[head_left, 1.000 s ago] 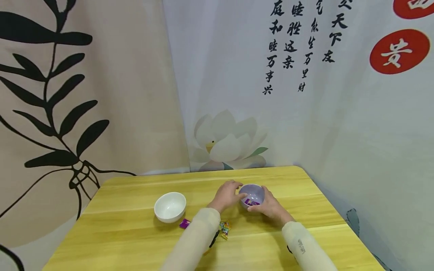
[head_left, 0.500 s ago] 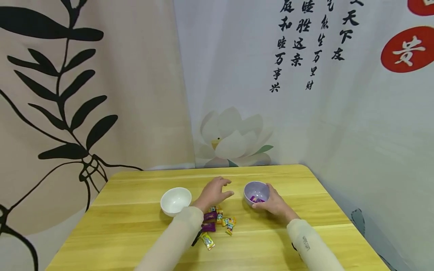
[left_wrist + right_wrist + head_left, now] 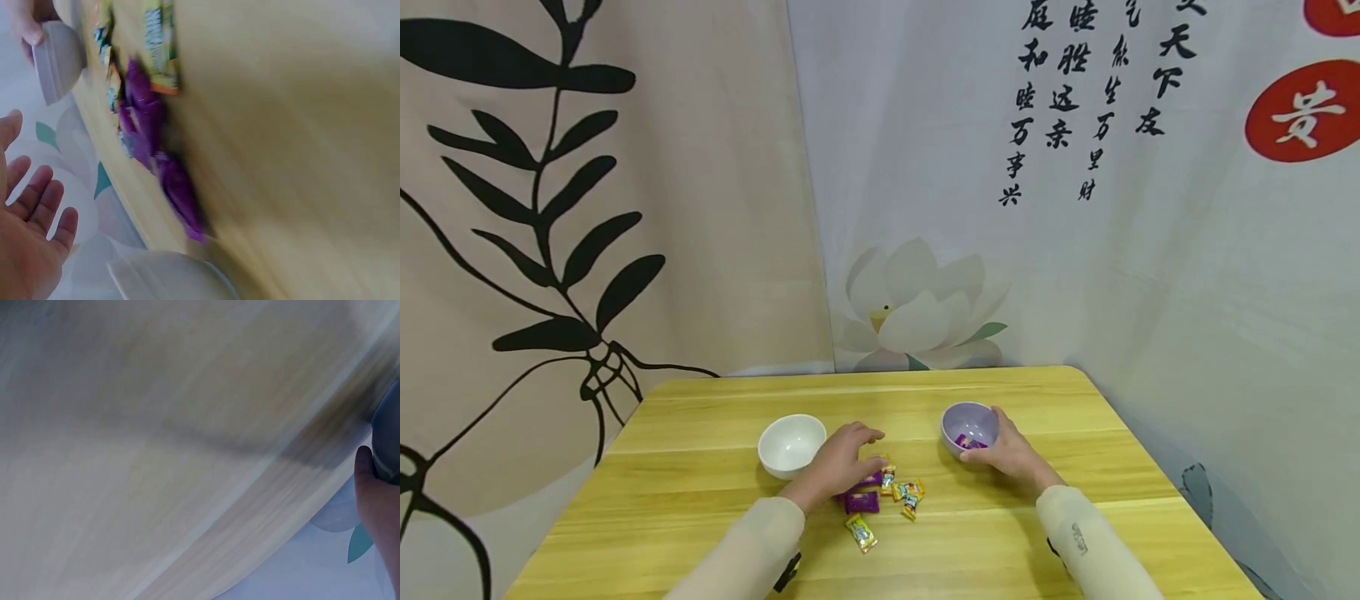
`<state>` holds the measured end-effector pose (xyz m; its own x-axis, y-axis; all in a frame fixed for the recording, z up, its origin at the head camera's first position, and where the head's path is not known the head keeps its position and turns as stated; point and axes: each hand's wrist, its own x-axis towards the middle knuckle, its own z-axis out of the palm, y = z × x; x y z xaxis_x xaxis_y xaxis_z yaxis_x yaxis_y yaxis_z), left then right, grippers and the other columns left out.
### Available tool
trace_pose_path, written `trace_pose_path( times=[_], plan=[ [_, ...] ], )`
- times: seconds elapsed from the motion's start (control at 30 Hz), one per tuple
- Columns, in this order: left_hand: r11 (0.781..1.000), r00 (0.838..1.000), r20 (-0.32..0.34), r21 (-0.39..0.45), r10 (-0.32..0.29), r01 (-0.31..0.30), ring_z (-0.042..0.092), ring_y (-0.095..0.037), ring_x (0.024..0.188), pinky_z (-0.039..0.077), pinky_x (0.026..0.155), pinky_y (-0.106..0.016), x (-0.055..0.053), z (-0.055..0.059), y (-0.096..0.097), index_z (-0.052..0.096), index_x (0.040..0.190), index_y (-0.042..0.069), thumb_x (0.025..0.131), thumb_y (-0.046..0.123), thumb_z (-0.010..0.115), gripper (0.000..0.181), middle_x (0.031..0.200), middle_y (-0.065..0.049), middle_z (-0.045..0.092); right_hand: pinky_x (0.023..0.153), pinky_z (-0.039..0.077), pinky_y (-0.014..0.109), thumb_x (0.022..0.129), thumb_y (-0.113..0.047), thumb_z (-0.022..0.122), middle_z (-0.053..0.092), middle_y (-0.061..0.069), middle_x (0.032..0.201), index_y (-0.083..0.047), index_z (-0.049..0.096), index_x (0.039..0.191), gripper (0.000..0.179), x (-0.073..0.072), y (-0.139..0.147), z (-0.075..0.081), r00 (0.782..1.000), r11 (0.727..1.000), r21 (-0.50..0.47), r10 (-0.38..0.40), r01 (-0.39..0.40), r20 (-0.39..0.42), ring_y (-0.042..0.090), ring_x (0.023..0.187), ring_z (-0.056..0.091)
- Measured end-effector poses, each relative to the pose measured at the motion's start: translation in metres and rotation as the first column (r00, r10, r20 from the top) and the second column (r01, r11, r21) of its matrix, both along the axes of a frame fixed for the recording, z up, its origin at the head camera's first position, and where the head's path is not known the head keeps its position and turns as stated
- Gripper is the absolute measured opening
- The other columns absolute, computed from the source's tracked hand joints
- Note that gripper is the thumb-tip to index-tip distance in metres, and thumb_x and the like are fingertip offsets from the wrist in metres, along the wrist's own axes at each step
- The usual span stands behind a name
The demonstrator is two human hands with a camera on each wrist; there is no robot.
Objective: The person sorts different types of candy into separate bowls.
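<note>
A small purple bowl (image 3: 970,423) stands on the wooden table (image 3: 700,517) with a purple wrapped candy (image 3: 970,442) inside. My right hand (image 3: 1011,454) grips its right side, and the thumb (image 3: 374,490) lies against the bowl's wall (image 3: 389,434). My left hand (image 3: 844,461) hovers with relaxed fingers over a pile of wrapped candies: purple ones (image 3: 862,502) and yellow ones (image 3: 861,533). In the left wrist view the palm (image 3: 25,250) is spread open above the purple candies (image 3: 147,125), apart from them. A white bowl (image 3: 792,444) sits just left of that hand.
Printed curtains hang close behind the table and along its right side. The table's far edge (image 3: 865,377) lies just beyond the bowls. The white bowl's rim (image 3: 169,278) shows near the left hand in the left wrist view.
My left hand left the purple bowl and moved left and nearer, down over the candy pile. The right hand stayed on the purple bowl.
</note>
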<state>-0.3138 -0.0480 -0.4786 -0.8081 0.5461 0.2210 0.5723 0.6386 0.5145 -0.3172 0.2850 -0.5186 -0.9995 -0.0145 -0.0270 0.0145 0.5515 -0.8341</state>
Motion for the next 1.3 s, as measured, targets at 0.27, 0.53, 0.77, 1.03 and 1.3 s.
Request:
trace_pose_path(
  times=[0.27,0.53,0.77,1.03,1.3],
  plan=[
    [0.999,0.998,-0.055,-0.029,-0.035,0.033,0.059,-0.028,0.105,0.047,0.093,-0.048,0.022,-0.015,-0.028,0.066,0.121,0.001,0.091,0.029,0.073,0.041,0.111,-0.01,0.064,0.113,0.021,0.06,0.07,-0.038,0.09,0.019,0.027,0.156,-0.002,0.004,0.157,0.127,0.001,0.0,0.003,0.999,1.0,-0.012,-0.008,0.008,0.031,0.044,0.137,0.031],
    [0.99,0.989,-0.139,-0.139,-0.049,0.029,0.058,-0.02,0.098,0.046,0.093,-0.046,0.032,-0.034,-0.039,0.07,0.116,0.006,0.087,0.032,0.076,0.04,0.106,-0.003,0.064,0.113,0.021,0.061,0.071,-0.038,0.09,0.02,0.029,0.156,-0.001,0.004,0.157,0.127,0.001,0.002,0.002,1.0,1.0,0.003,-0.012,0.012,0.027,0.045,0.136,0.031],
    [0.978,0.982,-0.176,-0.208,-0.069,0.031,0.059,-0.018,0.095,0.047,0.09,-0.041,0.037,-0.042,-0.039,0.071,0.113,0.007,0.085,0.03,0.078,0.037,0.102,-0.001,0.064,0.113,0.021,0.061,0.071,-0.037,0.09,0.02,0.028,0.156,-0.003,0.003,0.157,0.127,0.002,0.0,0.001,0.999,1.0,-0.027,-0.011,0.012,0.037,0.044,0.136,0.032],
    [0.971,0.98,-0.187,-0.24,-0.067,0.021,0.06,-0.021,0.099,0.046,0.093,-0.042,0.036,-0.047,-0.034,0.073,0.11,0.008,0.085,0.031,0.077,0.035,0.104,-0.003,0.066,0.113,0.022,0.06,0.071,-0.037,0.09,0.021,0.027,0.156,-0.003,0.004,0.157,0.126,0.004,-0.001,0.003,0.999,0.999,-0.028,-0.017,0.018,0.04,0.044,0.135,0.032],
    [0.967,0.97,-0.23,-0.255,-0.081,0.02,0.061,-0.02,0.096,0.048,0.09,-0.042,0.035,-0.05,-0.033,0.073,0.109,0.008,0.085,0.026,0.077,0.03,0.1,-0.002,0.065,0.112,0.024,0.061,0.072,-0.039,0.089,0.023,0.028,0.155,-0.002,0.006,0.157,0.125,0.003,0.0,0.003,1.0,1.0,-0.007,-0.012,0.012,0.023,0.044,0.134,0.034]
  ],
)
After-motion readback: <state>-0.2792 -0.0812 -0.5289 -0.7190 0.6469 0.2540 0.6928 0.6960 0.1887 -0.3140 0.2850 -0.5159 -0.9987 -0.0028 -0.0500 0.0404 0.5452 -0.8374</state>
